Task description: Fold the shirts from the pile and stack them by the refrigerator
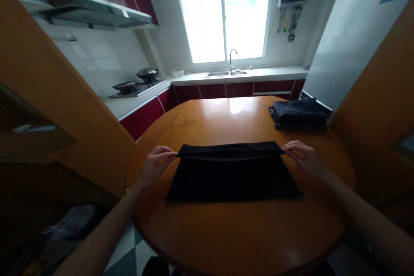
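Observation:
A black piece of cloth (233,181) lies spread on the wooden table (226,233) in front of me. Its far edge is lifted and turned over in a band that runs from one hand to the other. My left hand (157,160) pinches the far left corner between thumb and fingers. At the opposite corner, my right hand (302,157) pinches the cloth in the same way. The near edge rests flat on the tabletop. Whether the cloth is a garment, I cannot tell.
A stack of folded dark clothes (299,113) sits at the table's far right. Beyond are a counter with a sink (223,73), a stove with a wok (147,74) and a pan (124,87). A white fridge (349,43) stands to the right. Wooden door frames flank the table.

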`<action>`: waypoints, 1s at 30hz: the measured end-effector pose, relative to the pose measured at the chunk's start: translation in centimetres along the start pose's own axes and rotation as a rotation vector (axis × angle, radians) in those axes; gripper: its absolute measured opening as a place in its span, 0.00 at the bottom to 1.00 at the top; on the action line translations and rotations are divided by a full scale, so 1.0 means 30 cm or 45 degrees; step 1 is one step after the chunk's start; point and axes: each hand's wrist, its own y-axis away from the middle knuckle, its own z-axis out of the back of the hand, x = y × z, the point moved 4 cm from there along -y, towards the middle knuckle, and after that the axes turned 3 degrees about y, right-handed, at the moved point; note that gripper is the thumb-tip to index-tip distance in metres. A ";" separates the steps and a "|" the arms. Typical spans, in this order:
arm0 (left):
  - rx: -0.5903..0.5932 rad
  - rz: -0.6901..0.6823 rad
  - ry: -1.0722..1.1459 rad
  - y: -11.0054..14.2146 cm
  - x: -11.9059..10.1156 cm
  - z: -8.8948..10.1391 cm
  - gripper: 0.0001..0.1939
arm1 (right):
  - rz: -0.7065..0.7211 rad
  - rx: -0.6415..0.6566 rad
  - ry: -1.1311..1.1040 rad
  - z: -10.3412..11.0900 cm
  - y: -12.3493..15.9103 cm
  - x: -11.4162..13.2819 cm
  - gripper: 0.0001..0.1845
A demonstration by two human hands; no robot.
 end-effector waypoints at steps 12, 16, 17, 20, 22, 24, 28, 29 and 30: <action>0.045 -0.106 -0.073 0.184 -0.152 0.054 0.09 | 0.112 0.072 0.114 0.062 0.163 0.095 0.07; 0.065 -0.090 -0.043 0.232 -0.171 0.077 0.08 | 0.161 0.113 0.156 0.084 0.200 0.126 0.06; 0.082 -0.091 -0.031 0.249 -0.173 0.076 0.08 | 0.177 0.140 0.171 0.083 0.216 0.129 0.06; 0.145 -0.119 -0.004 0.298 -0.175 0.059 0.08 | 0.224 0.233 0.237 0.066 0.268 0.128 0.06; 0.161 -0.138 0.001 0.317 -0.176 0.046 0.08 | 0.242 0.271 0.282 0.055 0.292 0.126 0.07; 0.143 -0.136 0.011 0.323 -0.176 0.040 0.08 | 0.249 0.284 0.324 0.049 0.303 0.126 0.08; 0.108 -0.083 0.040 0.324 -0.169 0.045 0.08 | 0.278 0.241 0.397 0.059 0.301 0.135 0.07; 0.106 -0.066 0.042 0.327 -0.166 0.047 0.08 | 0.285 0.232 0.412 0.062 0.301 0.139 0.06; 0.109 -0.052 0.042 0.330 -0.163 0.049 0.08 | 0.289 0.229 0.426 0.065 0.302 0.143 0.06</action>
